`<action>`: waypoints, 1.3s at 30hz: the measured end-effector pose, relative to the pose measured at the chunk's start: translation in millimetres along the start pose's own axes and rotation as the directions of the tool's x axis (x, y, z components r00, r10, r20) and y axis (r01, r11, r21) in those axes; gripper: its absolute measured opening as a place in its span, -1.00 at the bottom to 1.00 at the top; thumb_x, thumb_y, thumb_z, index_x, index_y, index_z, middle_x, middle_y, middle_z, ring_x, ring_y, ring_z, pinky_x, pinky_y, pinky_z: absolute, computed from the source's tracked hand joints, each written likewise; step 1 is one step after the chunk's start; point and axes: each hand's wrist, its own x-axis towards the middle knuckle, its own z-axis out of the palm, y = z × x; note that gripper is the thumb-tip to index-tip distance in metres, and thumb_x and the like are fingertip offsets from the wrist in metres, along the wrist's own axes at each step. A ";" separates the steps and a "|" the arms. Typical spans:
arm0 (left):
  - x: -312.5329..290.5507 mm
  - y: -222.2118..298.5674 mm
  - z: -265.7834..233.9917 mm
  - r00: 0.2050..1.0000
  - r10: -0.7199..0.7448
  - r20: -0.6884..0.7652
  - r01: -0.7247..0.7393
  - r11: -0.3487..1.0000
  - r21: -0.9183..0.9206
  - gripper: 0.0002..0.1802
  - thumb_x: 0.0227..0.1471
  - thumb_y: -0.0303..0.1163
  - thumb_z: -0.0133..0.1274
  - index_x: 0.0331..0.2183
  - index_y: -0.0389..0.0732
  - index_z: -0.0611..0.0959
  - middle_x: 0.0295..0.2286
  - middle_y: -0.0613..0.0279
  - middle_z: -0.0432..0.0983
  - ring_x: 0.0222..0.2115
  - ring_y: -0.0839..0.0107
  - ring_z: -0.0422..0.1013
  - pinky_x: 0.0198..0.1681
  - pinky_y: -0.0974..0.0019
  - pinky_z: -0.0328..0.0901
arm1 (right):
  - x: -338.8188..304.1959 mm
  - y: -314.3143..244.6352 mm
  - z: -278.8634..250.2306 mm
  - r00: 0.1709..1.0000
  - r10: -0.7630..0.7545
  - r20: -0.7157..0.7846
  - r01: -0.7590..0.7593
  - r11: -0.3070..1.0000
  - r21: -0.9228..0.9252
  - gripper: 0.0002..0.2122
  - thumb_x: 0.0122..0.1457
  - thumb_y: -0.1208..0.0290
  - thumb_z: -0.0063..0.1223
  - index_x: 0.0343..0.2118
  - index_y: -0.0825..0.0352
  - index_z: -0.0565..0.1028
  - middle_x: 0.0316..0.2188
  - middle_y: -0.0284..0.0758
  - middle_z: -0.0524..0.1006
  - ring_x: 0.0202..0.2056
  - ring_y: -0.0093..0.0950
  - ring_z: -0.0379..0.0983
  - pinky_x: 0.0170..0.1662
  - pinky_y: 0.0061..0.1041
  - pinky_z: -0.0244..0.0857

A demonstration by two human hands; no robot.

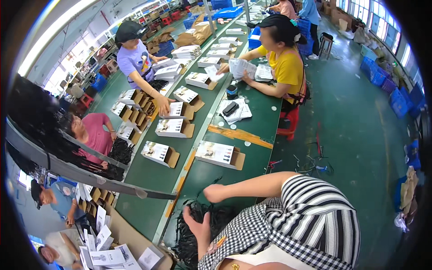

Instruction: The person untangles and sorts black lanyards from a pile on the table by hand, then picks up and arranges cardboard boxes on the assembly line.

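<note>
My right hand (215, 193) is closed above the near edge of the bench, and a thin black cord (199, 194) shows beside it, apparently pinched in the fingers. My left hand (198, 226) is lower, with its thumb and fingers apart. It rests against a heap of black cords (183, 243), partly hidden behind my checked and striped clothing. Farther up the bench, the nearest white printed box (216, 153) lies on its side with its brown end flap open. Another open box (155, 153) lies to its left, across the rail.
Several open boxes line the green bench (135, 198). A grey bar (148, 192) reaches across from the left. A person in yellow (288, 67) holds papers; one in purple (135, 60) touches a box. White cartons (108, 256) fill a bin at lower left.
</note>
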 end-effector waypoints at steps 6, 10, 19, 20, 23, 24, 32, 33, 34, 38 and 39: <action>35.5 88.1 -25.0 0.965 -0.007 0.263 0.181 0.743 -0.645 -0.42 -0.03 -0.53 0.05 0.04 -0.25 0.24 -0.42 0.29 0.41 -0.47 0.50 0.37 -0.35 0.50 0.28 | -81.7 -140.0 -142.7 0.910 -0.394 -0.132 0.409 0.794 0.450 -0.85 0.06 0.42 -0.08 -0.45 0.42 0.41 -0.56 -0.17 0.44 -0.49 -0.30 0.38 -0.37 -0.32 0.25; 26.4 89.4 -55.8 0.967 -0.064 0.247 0.220 0.703 -0.676 -0.91 0.05 -0.52 -0.05 -0.42 -0.32 0.52 -0.62 0.37 0.37 -0.67 0.71 0.17 -0.62 0.63 -0.03 | -127.1 -123.8 -222.4 0.743 -0.301 -0.598 0.571 0.752 0.331 -0.85 0.11 0.40 -0.06 -0.38 0.39 0.38 -0.56 -0.37 0.38 -0.50 -0.52 0.31 -0.39 -0.49 0.24; 20.7 144.3 -109.4 0.961 0.244 0.133 -0.235 0.969 -0.077 -0.89 0.08 -0.50 -0.11 -0.46 -0.34 0.42 -0.44 0.16 0.42 -0.47 0.46 0.25 -0.37 0.45 0.16 | -105.0 -63.6 -194.7 0.665 -0.363 -0.653 0.180 0.926 -0.332 -0.39 0.00 0.01 0.08 -0.03 0.42 0.31 -0.10 -0.08 0.40 -0.05 -0.25 0.33 -0.02 -0.37 0.21; 25.0 152.0 -104.6 0.851 0.491 0.184 -0.525 0.805 0.278 -0.87 0.07 -0.50 -0.11 -0.48 -0.35 0.41 -0.37 0.13 0.40 -0.40 0.40 0.26 -0.30 0.41 0.17 | -99.1 -84.0 -182.8 0.707 -0.352 -0.614 0.432 0.902 -0.020 -0.31 -0.02 -0.03 0.09 0.04 0.42 0.22 -0.06 -0.11 0.35 0.00 -0.27 0.28 0.01 -0.38 0.19; 27.0 164.9 -87.5 0.860 0.509 0.046 -0.505 0.834 0.223 -0.84 0.06 -0.49 -0.11 -0.50 -0.36 0.39 -0.28 0.10 0.36 -0.28 0.32 0.25 -0.22 0.34 0.17 | -63.5 -135.1 -124.8 0.682 -0.548 -0.484 0.723 0.401 0.563 -0.31 -0.04 0.05 0.14 0.05 0.44 0.20 -0.06 -0.21 0.32 0.04 -0.38 0.21 0.11 -0.39 0.07; 25.5 163.1 -87.1 0.913 0.405 -0.054 -0.401 0.913 0.072 -0.85 0.07 -0.47 -0.12 -0.46 -0.37 0.42 -0.25 0.12 0.35 -0.29 0.37 0.27 -0.22 0.38 0.17 | -56.7 -153.0 -99.6 0.699 -0.587 -0.408 0.652 0.290 0.701 -0.38 -0.02 0.14 0.12 0.03 0.42 0.21 -0.09 -0.22 0.34 0.00 -0.40 0.26 0.07 -0.42 0.12; -2.2 137.8 -117.0 0.986 -0.091 -0.141 -0.047 0.657 -0.753 -0.70 0.19 -0.33 -0.25 -0.36 -0.37 0.45 -0.41 0.06 0.44 -0.40 0.34 0.39 -0.30 0.33 0.29 | -57.0 -164.7 -49.8 0.707 -0.642 0.296 0.371 0.694 0.617 -0.59 -0.06 0.22 0.22 -0.26 0.46 0.44 -0.42 -0.31 0.53 -0.39 -0.47 0.47 -0.32 -0.49 0.34; -10.1 124.8 -125.7 0.979 -0.098 -0.179 -0.069 0.666 -0.742 -0.74 0.18 -0.37 -0.24 -0.37 -0.38 0.44 -0.40 0.02 0.45 -0.39 0.31 0.41 -0.28 0.31 0.31 | -59.0 -163.9 -65.4 0.739 -0.531 0.415 0.398 0.841 0.367 -0.48 -0.13 0.13 0.27 -0.20 0.46 0.43 -0.37 -0.23 0.55 -0.36 -0.39 0.48 -0.29 -0.45 0.34; -16.6 116.6 -133.1 0.975 -0.133 -0.180 -0.038 0.695 -0.718 -0.75 0.16 -0.38 -0.21 -0.37 -0.38 0.45 -0.40 0.03 0.46 -0.39 0.34 0.40 -0.27 0.34 0.29 | -60.9 -167.2 -82.8 0.789 -0.427 0.442 0.404 0.902 0.152 -0.43 -0.18 0.11 0.30 -0.18 0.44 0.43 -0.37 -0.15 0.54 -0.33 -0.36 0.49 -0.25 -0.44 0.34; -38.7 115.5 -154.8 0.996 -0.076 -0.048 0.067 0.984 -0.165 -0.81 0.08 -0.47 -0.13 -0.28 -0.35 0.50 -0.38 0.20 0.44 -0.33 0.45 0.35 -0.22 0.44 0.24 | -51.1 -181.6 -83.6 0.748 -0.602 -0.278 0.658 0.728 0.192 -0.11 -0.33 0.01 0.37 0.07 0.40 0.22 0.03 -0.22 0.33 0.06 -0.36 0.22 0.04 -0.42 0.11; -42.1 118.9 -151.6 0.997 0.018 -0.081 -0.029 0.990 -0.140 -0.83 0.03 -0.49 -0.10 -0.29 -0.33 0.49 -0.34 0.23 0.42 -0.34 0.46 0.33 -0.23 0.45 0.23 | -42.3 -196.3 -68.3 0.662 -0.691 -0.289 0.735 0.524 0.430 -0.05 -0.35 0.13 0.40 0.12 0.42 0.11 0.02 -0.19 0.28 0.06 -0.31 0.19 0.12 -0.36 0.03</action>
